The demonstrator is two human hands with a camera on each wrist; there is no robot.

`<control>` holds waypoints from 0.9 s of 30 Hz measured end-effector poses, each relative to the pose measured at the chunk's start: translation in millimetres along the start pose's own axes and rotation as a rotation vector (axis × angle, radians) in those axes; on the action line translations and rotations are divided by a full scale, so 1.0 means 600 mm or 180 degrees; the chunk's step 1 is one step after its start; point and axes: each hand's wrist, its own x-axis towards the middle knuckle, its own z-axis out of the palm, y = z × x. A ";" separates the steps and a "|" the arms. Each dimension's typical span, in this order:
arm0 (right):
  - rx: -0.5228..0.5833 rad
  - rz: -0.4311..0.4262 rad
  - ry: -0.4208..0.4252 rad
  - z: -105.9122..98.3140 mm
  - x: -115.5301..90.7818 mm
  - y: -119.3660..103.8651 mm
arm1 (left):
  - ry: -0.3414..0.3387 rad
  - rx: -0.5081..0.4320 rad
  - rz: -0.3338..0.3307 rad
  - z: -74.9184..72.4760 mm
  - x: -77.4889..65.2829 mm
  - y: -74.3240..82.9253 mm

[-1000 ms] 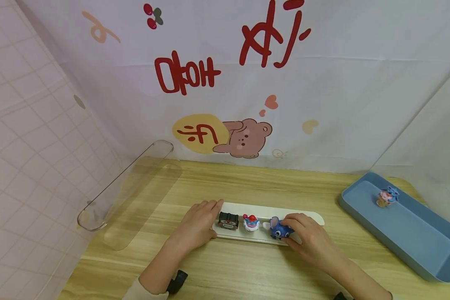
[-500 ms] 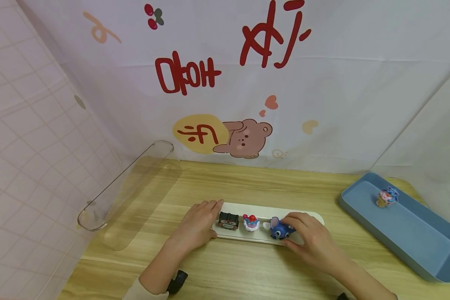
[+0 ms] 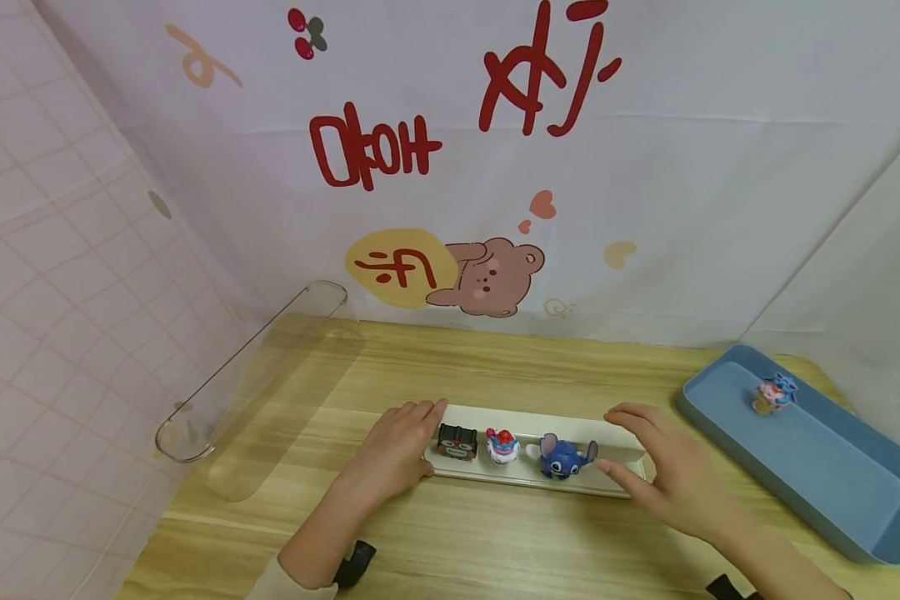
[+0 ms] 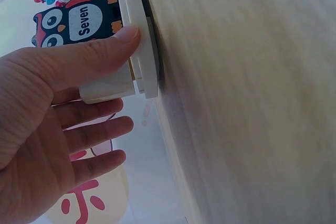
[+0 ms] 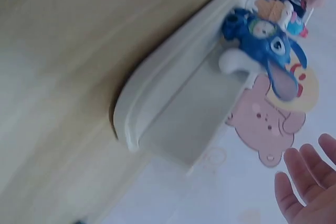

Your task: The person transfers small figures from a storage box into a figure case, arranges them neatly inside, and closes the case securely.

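A long white display base [image 3: 495, 418] lies on the wooden table. My left hand [image 3: 397, 446] grips its left end, thumb [image 4: 100, 59] on the front edge and fingers behind. Beside that hand a black owl figure [image 3: 457, 442] marked "Seven" stands on the base. To its right come a small figure with a red top and blue face [image 3: 503, 447], then a blue big-eared Stitch figure [image 3: 559, 457]. My right hand [image 3: 667, 467] hovers at the base's right end, thumb and fingers spread, holding nothing. In the right wrist view the Stitch figure [image 5: 257, 40] stands apart from its fingers.
A blue tray [image 3: 847, 475] at the right holds a small ice-cream-cone figure [image 3: 775, 393] near its far end. At the left lies a clear plastic cover [image 3: 270, 392], close to the white side wall. A printed white cloth [image 3: 682, 183] hangs behind the table.
My right hand has let go of the Stitch figure and drawn back to the right, opening its fingers. The figure stays on the base. My left hand has not moved.
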 end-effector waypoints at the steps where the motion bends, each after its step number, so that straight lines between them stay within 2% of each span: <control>1: -0.0033 0.0021 0.0016 -0.006 0.000 0.002 | 0.0007 -0.0006 0.0006 0.001 0.000 0.000; 6: -0.0232 0.0223 -0.0011 -0.037 0.000 0.012 | -0.0009 -0.0009 0.0004 0.000 0.001 -0.001; 11: -0.0193 0.0509 -0.0009 -0.062 -0.001 0.027 | -0.0014 -0.0011 0.0003 -0.001 0.002 0.000; 17: -0.0254 0.0480 0.0251 -0.085 -0.005 0.067 | -0.0018 -0.0004 -0.0005 0.000 0.000 0.000; 24: -0.0522 0.0678 0.0369 -0.114 -0.016 0.113 | -0.0001 0.0008 0.0001 -0.001 0.001 0.000; 27: -0.0750 0.0794 0.0383 -0.124 -0.023 0.134 | -0.0021 -0.0030 -0.0013 -0.001 0.001 -0.001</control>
